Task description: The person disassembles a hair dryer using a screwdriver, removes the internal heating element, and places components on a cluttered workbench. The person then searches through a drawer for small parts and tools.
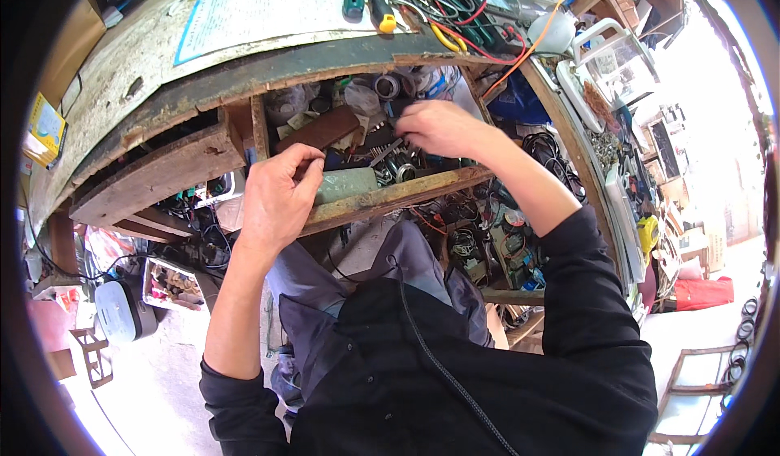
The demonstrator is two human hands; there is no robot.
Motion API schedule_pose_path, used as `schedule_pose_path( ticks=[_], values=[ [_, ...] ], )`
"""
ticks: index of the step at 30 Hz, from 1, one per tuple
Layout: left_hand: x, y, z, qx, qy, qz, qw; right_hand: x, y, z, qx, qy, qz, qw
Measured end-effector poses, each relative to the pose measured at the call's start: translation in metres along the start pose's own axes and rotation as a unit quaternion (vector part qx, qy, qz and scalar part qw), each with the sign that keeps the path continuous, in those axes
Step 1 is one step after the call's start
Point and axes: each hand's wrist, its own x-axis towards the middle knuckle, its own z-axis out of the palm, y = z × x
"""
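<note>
The left hand is half curled, thumb near fingertips; the right hand bends its fingers over the cluttered drawer. Whether either grips anything cannot be told. Crowded metal parts could nick groping fingers. Inside, beyond the left hand, the brown block slants lengthwise, near-left to far-right.

This is a cluttered repair workshop, by the look of it: beyond the right hand, a worn wooden workbench carries two screwdrivers and a tangle of cables. Beneath that hand, an open drawer is crammed with small metal parts, and nearer the body a lower compartment holds wires and components. More loose wiring hangs left of the left hand.
</note>
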Motion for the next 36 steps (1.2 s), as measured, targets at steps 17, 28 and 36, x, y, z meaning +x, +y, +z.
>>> schedule_pose_path(
  ticks=[17, 28, 36],
  values=[
    [-0.006, -0.002, 0.000, -0.134, 0.051, -0.049, 0.988, 0.013, -0.038, -0.014, 0.134, -0.092, -0.068, 0.984],
    [-0.004, -0.003, 0.000, -0.126, 0.122, -0.010, 0.985, 0.043, -0.012, 0.026, 0.070, 0.049, -0.064, 0.994],
    [-0.004, 0.001, 0.000, -0.128, 0.107, -0.032, 0.985, 0.068, -0.050, 0.035, -0.047, -0.030, -0.108, 0.993]
  ],
)
